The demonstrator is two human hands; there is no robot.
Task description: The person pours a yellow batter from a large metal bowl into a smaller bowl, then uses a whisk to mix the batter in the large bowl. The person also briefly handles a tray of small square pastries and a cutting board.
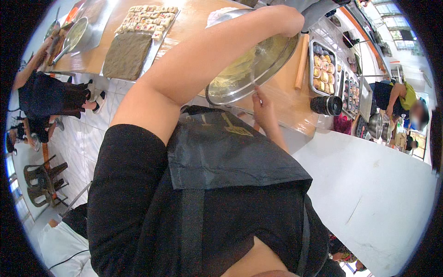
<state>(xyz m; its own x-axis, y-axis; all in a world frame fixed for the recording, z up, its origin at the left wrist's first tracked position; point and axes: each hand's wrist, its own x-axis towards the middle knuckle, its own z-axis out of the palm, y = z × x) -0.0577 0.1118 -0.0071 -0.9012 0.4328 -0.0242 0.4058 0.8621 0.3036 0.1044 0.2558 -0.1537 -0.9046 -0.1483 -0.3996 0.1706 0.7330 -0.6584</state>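
A large metal bowl (273, 65) with pale yellow batter or dough in it stands tilted before me. My left arm reaches across it from the left, and the wrist of my left hand (291, 21) bends down at the bowl's far right side; its fingers are hidden. At the near rim, my right hand (263, 104) has curled fingers, with the fingertips on the bowl's edge. A wooden rolling pin (302, 62) lies just right of the bowl. To the left, a flat dark brown slab (127, 55) and rows of small cut pieces (148, 21) rest on a tray.
Right of the rolling pin are a tray of filled cups (323, 69), a black cylindrical container (326, 105) and a muffin tin (351, 93). A metal pot (77, 34) stands far left by another person's hand (46, 43). Another person works far right. Plastic film covers the wooden table (290, 110).
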